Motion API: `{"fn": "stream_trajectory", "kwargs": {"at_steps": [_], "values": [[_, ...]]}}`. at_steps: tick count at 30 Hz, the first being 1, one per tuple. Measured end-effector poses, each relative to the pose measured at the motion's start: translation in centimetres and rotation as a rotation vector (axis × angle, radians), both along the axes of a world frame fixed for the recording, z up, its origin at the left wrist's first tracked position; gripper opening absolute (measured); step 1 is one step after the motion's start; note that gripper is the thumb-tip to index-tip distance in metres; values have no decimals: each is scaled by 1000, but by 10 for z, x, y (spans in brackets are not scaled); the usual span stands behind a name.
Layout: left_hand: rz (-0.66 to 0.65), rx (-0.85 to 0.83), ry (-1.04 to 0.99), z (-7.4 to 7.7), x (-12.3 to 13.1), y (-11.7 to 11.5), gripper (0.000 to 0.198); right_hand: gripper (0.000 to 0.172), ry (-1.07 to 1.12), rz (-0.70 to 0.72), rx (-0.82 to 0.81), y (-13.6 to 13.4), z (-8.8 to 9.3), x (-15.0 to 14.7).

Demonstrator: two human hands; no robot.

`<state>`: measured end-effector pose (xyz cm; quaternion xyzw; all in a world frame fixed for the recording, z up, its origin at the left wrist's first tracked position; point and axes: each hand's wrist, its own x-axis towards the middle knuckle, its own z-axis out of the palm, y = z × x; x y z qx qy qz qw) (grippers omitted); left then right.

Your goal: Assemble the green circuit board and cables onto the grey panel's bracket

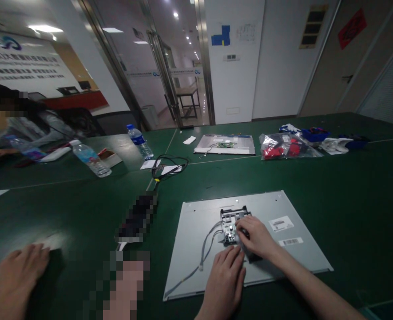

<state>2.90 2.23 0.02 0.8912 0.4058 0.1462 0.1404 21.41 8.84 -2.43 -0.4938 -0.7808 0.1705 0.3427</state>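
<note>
A grey metal panel [196, 231] lies on the green table with a black bracket [228, 215] and a small silver part on its middle. Grey cables [205, 242] run from that part to the lower left. My right hand [258, 235] is closed over the bracket's right side; a small dark thing shows between its fingers, too hidden to name. Just below the bracket, my left hand [224, 278] rests on the panel, fingers extended and lying flat. A black piece [252, 255] is partly hidden under my right hand.
Another person's hand [25, 271] rests at the left. A blurred dark object [138, 218] lies beside the panel. Beyond are bottles [91, 160], a coiled black cable [183, 166], a second panel [243, 144] and a clear bag with red items [287, 149].
</note>
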Motion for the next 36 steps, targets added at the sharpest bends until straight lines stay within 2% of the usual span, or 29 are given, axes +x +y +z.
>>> {"fn": "stream_trajectory", "kwargs": {"at_steps": [10,19,36], "values": [[-7,20,-17,-4,2,11,43,12,13,-13,-25,9,4,2],[-8,29,-23,0,2,11,41,12,46,-14,-35,10,3,4],[7,18,-90,-7,0,12,39,12,43,-3,-30,11,0,5]]}}
